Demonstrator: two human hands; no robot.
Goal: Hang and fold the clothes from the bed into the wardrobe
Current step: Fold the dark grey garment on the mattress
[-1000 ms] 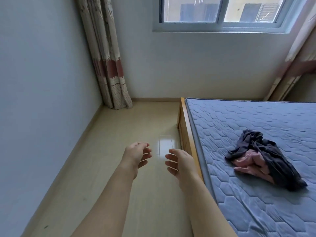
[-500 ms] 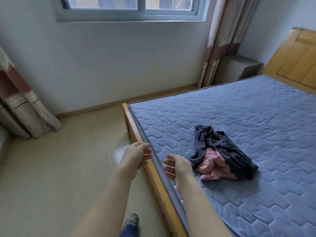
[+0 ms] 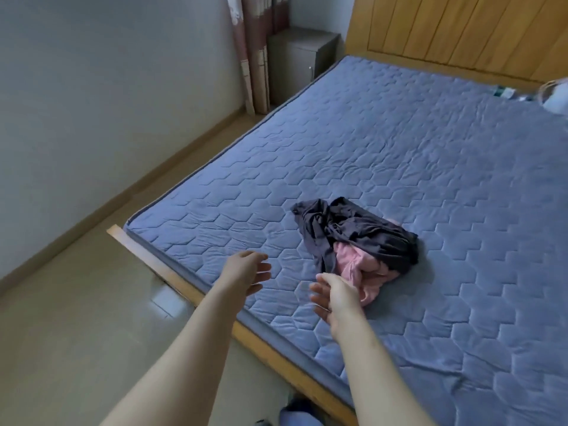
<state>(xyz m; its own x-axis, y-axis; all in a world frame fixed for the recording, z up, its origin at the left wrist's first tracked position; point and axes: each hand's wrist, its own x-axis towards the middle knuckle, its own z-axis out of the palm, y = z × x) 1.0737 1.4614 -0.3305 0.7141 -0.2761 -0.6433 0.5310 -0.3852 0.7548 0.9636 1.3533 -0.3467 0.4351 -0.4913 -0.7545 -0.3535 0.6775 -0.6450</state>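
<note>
A crumpled dark grey garment point(image 3: 362, 232) lies over a pink garment point(image 3: 359, 269) in one heap near the foot of the bed, on the blue quilted mattress point(image 3: 399, 155). My right hand point(image 3: 335, 296) hovers just left of the pink cloth, fingers relaxed, holding nothing. My left hand point(image 3: 246, 269) hangs over the mattress edge further left, fingers loose and empty. Neither hand touches the clothes. The wardrobe is out of view.
The wooden bed frame point(image 3: 184, 287) runs along the mattress's near edge, with a wooden headboard point(image 3: 461, 29) at the back. A grey nightstand point(image 3: 298, 63) and a curtain point(image 3: 252, 50) stand in the far corner. Small items point(image 3: 553, 96) lie at the mattress's far right.
My view has swung right from the floor and window onto the bed. Both hands now hang over the mattress, and the right one is close to the clothes heap.
</note>
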